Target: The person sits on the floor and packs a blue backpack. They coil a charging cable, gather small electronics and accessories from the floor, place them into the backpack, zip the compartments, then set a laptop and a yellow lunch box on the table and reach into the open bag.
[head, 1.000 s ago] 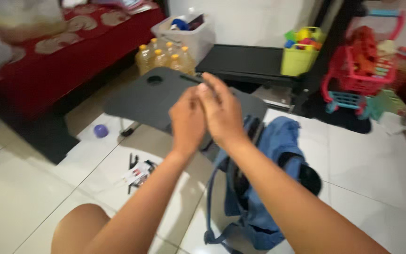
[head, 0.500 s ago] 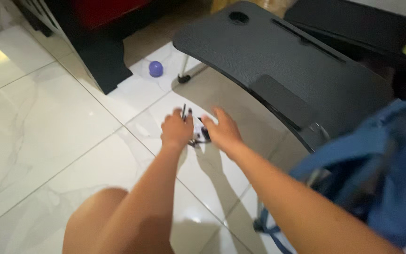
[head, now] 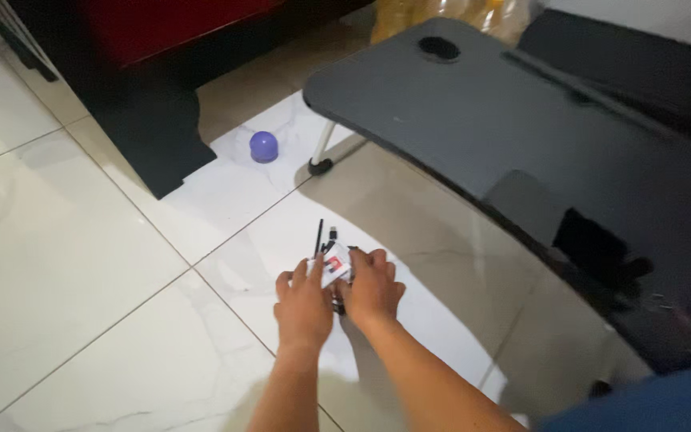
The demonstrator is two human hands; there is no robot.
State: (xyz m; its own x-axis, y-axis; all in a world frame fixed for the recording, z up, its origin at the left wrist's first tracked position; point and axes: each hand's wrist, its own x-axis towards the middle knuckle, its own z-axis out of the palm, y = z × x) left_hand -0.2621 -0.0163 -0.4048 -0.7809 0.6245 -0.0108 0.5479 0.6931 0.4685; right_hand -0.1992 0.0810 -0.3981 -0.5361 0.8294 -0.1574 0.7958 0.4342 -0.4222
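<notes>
the two hands meet low on the white marble-look floor tiles (head: pixel 81 264), on a bright patch just outside the shadow of the dark grey low folding table (head: pixel 537 136). that table's curved front edge runs close past the right side of the hands, and its pale metal leg (head: pixel 321 152) stands a little beyond them. to the left the tiles lie open as far as the black base of the red-topped furniture (head: pixel 153 136). a small purple ball (head: pixel 263 146) rests near that base, well apart from the hands.

the left hand (head: pixel 304 308) and the right hand (head: pixel 371 290) lie side by side, touching, fingers curled down over a small white card with a red mark (head: pixel 336 266). it lies on the tile between the fingertips. thin black cables (head: pixel 320 236) stick out beyond it toward the table. whether the fingers actually pinch the card or only press on it cannot be told.
</notes>
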